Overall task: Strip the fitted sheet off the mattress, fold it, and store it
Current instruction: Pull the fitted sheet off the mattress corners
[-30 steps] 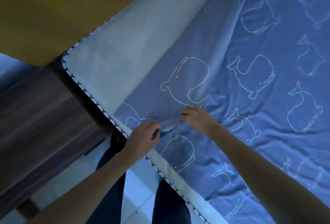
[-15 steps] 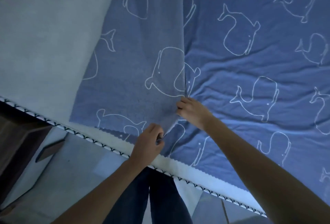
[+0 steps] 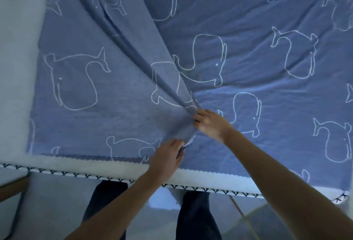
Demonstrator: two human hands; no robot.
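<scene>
The blue fitted sheet (image 3: 238,20) with white whale outlines lies spread over the white mattress (image 3: 17,52). Its left part is folded back over itself, so bare mattress shows at the left and along the near edge. My left hand (image 3: 166,157) pinches the sheet's hem close to the near mattress edge. My right hand (image 3: 209,123) grips a gathered bunch of the folded layer a little farther in; creases fan out from it toward the top left.
The mattress's near edge (image 3: 114,178) has black-and-white stitched piping. My legs in dark trousers (image 3: 194,216) stand against it on a pale tiled floor (image 3: 47,211). A brown wooden piece (image 3: 11,188) juts in at the lower left.
The view has swung along the bed, dropping the yellow wall and dark furniture out of sight. Both hands have kept hold and drawn the folded layer rightward; it now bunches with deeper creases.
</scene>
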